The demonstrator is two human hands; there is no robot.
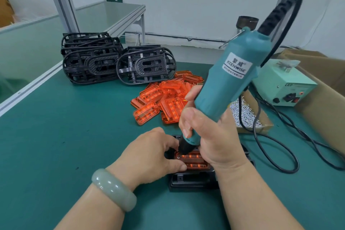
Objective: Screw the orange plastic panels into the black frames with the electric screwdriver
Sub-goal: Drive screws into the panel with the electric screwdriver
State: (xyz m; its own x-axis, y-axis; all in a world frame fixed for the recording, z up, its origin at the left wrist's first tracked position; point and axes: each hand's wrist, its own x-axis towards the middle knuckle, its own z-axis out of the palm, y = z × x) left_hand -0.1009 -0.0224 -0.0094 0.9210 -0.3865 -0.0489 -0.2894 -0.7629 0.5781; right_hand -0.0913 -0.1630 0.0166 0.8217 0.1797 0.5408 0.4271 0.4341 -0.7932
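Observation:
My right hand (211,136) grips the teal electric screwdriver (229,78), held almost upright with its black tip down at the far left corner of an orange panel (194,161). That panel lies in a black frame (192,181) on the green mat in front of me. My left hand (153,153) holds the frame and panel from the left, thumb on the panel's near edge and fingers curled at the far side. The screw and the bit are hidden by the tool's nose.
A heap of loose orange panels (164,97) lies beyond the work. Two stacks of black frames (91,59) (147,65) stand at the back left. A cardboard tray of screws (244,115), a power supply box (280,87) and its cables (276,147) sit to the right.

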